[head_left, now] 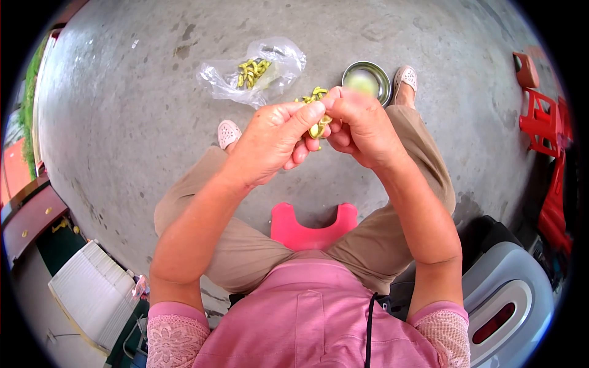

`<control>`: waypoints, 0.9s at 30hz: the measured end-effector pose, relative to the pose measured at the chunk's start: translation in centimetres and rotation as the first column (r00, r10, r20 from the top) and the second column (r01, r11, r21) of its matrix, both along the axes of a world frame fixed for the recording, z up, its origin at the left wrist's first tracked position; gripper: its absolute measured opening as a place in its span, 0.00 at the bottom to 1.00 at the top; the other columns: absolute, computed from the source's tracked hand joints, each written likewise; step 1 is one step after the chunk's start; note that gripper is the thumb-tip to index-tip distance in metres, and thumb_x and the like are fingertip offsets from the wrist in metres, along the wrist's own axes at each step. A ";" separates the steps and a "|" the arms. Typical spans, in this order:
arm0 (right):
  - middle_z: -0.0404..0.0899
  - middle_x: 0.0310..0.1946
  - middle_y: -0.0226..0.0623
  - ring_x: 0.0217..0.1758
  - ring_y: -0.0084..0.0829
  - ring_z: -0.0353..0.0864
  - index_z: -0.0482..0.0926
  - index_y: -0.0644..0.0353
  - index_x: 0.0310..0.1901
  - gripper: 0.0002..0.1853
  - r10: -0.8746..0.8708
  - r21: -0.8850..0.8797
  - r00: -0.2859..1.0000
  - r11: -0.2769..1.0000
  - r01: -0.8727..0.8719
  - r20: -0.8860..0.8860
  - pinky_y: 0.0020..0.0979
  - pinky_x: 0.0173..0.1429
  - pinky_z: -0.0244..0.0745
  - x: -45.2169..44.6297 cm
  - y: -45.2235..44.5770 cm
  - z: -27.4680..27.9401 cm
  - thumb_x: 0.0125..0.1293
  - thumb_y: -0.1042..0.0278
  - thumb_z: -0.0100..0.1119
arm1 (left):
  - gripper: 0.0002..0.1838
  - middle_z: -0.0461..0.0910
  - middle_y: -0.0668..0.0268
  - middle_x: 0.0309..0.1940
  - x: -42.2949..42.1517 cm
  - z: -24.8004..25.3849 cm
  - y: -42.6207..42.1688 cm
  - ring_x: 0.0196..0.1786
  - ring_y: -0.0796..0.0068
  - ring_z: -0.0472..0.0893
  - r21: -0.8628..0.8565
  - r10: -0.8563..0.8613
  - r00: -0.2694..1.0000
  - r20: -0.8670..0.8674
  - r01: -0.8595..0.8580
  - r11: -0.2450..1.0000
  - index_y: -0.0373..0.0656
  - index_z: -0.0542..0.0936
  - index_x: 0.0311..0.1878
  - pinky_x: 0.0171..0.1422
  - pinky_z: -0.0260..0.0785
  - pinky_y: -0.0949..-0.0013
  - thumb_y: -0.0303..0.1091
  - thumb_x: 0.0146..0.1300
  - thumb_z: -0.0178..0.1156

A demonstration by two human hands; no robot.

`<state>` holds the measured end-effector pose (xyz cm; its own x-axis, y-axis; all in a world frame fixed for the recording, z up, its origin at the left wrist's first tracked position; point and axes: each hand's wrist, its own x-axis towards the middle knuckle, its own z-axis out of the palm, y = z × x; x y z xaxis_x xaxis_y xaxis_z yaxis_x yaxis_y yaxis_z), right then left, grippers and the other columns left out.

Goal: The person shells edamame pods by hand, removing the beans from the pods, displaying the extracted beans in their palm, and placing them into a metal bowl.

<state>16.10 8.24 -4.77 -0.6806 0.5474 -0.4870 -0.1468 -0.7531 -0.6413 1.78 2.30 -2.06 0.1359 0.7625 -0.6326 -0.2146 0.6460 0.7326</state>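
Between my two hands, above the floor, is a green bean pod (320, 127), split so that a pale bean shows. My left hand (273, 138) pinches the pod with its thumb and fingers. My right hand (365, 126) is closed at the pod's other side, its fingertips touching it. Behind my hands more pods (317, 94) lie on the floor, partly hidden. A clear plastic bag (285, 56) with several green pods (252, 73) lies beyond my left hand. A round metal bowl (385, 81) stands beyond my right hand, with blurred green contents.
A pink stool (314, 236) is under me, between my legs. Red plastic stools (543, 122) stand at the far right. A grey-blue plastic object (506, 288) is at the lower right. White stacked panels (92, 294) are at the lower left. Concrete floor (153, 80) surrounds my feet.
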 end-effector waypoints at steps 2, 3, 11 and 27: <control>0.65 0.14 0.26 0.10 0.13 0.55 0.68 0.59 0.22 0.08 0.011 -0.016 1.000 1.000 -0.011 -0.012 0.17 0.12 0.46 0.2 0.1 -0.1 0.55 0.68 0.52 | 0.20 0.69 0.70 0.18 0.1 0.1 0.1 0.15 0.88 0.65 -0.004 -0.007 1.000 0.006 0.007 1.000 0.38 0.74 0.29 0.14 0.54 0.84 0.48 0.60 0.48; 0.66 0.14 0.27 0.10 0.14 0.55 0.69 0.60 0.23 0.08 0.015 -0.032 0.999 0.999 -0.016 -0.030 0.17 0.12 0.46 0.3 0.2 -0.3 0.55 0.68 0.51 | 0.19 0.70 0.69 0.19 0.1 0.1 0.1 0.15 0.88 0.65 -0.006 -0.014 1.000 0.010 0.014 1.000 0.38 0.73 0.29 0.14 0.55 0.84 0.47 0.60 0.47; 0.72 0.17 0.32 0.10 0.14 0.57 0.71 0.62 0.25 0.06 -0.024 -0.018 0.999 1.000 0.024 0.030 0.18 0.12 0.47 0.1 0.3 -0.9 0.55 0.69 0.52 | 0.09 0.70 0.67 0.24 0.0 -0.7 -0.2 0.17 0.85 0.66 -0.084 0.076 0.963 0.257 -0.056 0.995 0.38 0.70 0.35 0.15 0.56 0.84 0.35 0.62 0.44; 0.71 0.21 0.30 0.19 0.18 0.70 0.72 0.61 0.30 0.09 -0.182 0.198 0.950 0.971 0.133 0.254 0.21 0.21 0.68 0.3 1.1 -5.8 0.57 0.64 0.53 | 0.15 0.68 0.67 0.31 -8.1 0.9 0.9 0.27 0.83 0.65 0.147 0.332 0.750 0.572 -0.491 0.859 0.33 0.65 0.51 0.25 0.59 0.82 0.27 0.61 0.45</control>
<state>16.42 9.37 -10.57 -0.4358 0.7307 -0.5255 -0.0586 -0.6057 -0.7935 -6.31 3.23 -1.20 0.0074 0.9471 -0.3210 -0.8026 0.1971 0.5630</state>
